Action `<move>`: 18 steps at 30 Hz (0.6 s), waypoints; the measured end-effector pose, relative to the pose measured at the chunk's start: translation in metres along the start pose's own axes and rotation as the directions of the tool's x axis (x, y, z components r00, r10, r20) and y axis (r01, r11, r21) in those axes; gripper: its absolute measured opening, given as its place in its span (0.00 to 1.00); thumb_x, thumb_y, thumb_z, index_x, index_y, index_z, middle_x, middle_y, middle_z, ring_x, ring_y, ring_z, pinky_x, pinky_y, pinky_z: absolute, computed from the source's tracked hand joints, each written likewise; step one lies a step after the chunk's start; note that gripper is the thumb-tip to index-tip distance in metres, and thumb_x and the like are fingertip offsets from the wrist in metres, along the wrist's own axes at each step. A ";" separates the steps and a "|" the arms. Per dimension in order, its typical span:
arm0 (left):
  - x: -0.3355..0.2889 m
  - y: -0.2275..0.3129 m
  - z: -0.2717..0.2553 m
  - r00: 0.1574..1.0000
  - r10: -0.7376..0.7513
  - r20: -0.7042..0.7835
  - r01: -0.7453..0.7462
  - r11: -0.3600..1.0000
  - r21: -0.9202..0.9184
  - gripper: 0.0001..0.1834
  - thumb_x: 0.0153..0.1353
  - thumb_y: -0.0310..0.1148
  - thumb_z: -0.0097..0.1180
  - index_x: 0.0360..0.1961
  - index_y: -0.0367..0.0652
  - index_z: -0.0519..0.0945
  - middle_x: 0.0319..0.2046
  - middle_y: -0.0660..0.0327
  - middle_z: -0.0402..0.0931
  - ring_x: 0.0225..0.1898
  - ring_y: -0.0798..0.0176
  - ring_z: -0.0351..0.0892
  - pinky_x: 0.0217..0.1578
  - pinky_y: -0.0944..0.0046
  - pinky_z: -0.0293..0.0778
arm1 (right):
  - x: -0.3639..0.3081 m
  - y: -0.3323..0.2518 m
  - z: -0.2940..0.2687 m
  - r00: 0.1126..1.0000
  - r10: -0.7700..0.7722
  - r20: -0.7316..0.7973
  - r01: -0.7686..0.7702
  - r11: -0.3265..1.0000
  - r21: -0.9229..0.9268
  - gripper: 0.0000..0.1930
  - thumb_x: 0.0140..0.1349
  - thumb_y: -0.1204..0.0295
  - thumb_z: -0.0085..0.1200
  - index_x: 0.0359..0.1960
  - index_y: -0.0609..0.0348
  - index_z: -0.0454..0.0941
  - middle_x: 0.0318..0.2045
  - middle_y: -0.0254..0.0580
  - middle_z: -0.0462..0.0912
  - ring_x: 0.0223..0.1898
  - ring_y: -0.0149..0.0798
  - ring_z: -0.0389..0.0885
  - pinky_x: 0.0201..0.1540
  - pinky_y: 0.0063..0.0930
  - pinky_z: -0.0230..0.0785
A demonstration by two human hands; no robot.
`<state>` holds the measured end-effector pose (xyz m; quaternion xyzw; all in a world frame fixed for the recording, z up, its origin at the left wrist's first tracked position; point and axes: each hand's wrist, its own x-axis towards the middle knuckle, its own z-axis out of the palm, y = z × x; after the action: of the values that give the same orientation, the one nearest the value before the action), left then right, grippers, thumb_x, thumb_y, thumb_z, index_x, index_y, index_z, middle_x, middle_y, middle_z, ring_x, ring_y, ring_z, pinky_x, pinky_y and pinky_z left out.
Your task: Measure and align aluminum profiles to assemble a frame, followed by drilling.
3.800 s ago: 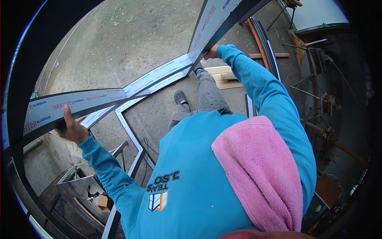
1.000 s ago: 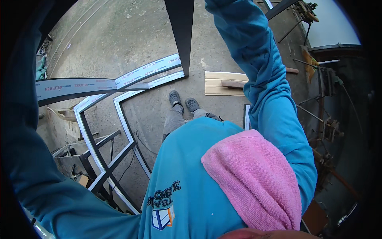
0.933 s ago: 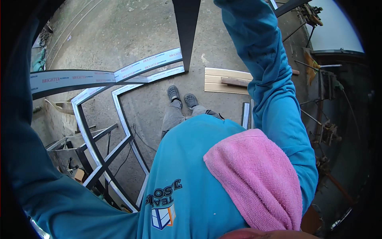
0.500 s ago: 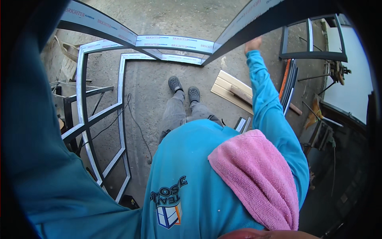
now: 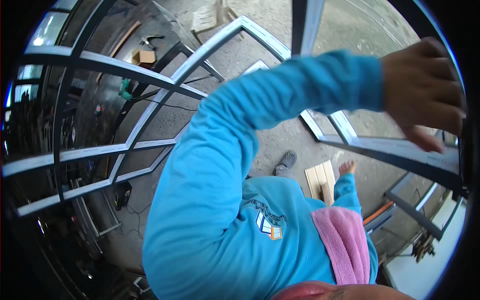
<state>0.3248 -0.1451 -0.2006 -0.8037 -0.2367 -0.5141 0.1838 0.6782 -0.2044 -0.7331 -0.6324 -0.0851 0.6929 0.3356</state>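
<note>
My left hand (image 5: 425, 92) is raised at the upper right, with the left arm stretched across in front of me. Its fingers are loosely bent and the thumb stands apart; nothing shows in it, though it is blurred. Behind and below it runs a dark metal frame (image 5: 395, 146) with strips of white protective film. Lower down, my right hand (image 5: 347, 167) is just below the frame's lower bar, fingers spread and holding nothing visible. A large multi-pane frame (image 5: 150, 112), also dark with white film, stands to the left.
Pale panels (image 5: 320, 179) lie on the floor by my feet. A smaller dark frame (image 5: 417, 212) and an orange-and-dark bundle of bars (image 5: 377, 216) are at the right. Beyond the left frame are a workbench, a cardboard box (image 5: 144, 57), a green tool (image 5: 125, 89) and a plastic chair (image 5: 206, 18).
My left arm has swung from the left edge across to the upper right. The view has turned left, bringing the workbench into sight. My right hand appears lower, apart from the frame bar.
</note>
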 end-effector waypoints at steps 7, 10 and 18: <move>-0.372 0.081 -0.174 0.167 -0.967 0.190 0.946 0.212 0.245 0.15 0.46 0.31 0.62 0.36 0.41 0.75 0.33 0.57 0.74 0.37 0.56 0.75 0.40 0.61 0.71 | -0.059 0.143 0.054 0.909 0.417 0.000 -0.309 0.673 -0.671 0.15 0.57 0.63 0.47 0.44 0.55 0.69 0.23 0.39 0.73 0.21 0.37 0.70 0.24 0.31 0.65; -0.466 0.118 -0.294 -0.142 -0.976 -0.168 0.960 -0.177 0.216 0.13 0.48 0.31 0.62 0.35 0.40 0.75 0.28 0.59 0.75 0.32 0.65 0.75 0.34 0.64 0.72 | -0.073 0.124 0.136 0.906 0.405 0.125 -0.135 0.555 -0.821 0.16 0.56 0.63 0.48 0.45 0.55 0.69 0.26 0.40 0.74 0.24 0.38 0.73 0.27 0.32 0.68; -0.649 -0.037 -0.616 -0.364 -0.475 -0.801 0.814 -0.580 -0.025 0.28 0.43 0.44 0.68 0.41 0.36 0.73 0.37 0.51 0.76 0.38 0.52 0.76 0.40 0.56 0.72 | -0.096 0.156 0.292 0.991 0.087 0.104 -0.030 0.888 -0.459 0.16 0.57 0.61 0.48 0.46 0.50 0.70 0.33 0.39 0.75 0.31 0.37 0.74 0.33 0.33 0.68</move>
<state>-0.3845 -0.5705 -0.5425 0.0469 -0.8990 -0.4344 0.0317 0.3471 -0.2885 -0.6851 -0.6524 -0.2463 0.7006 0.1508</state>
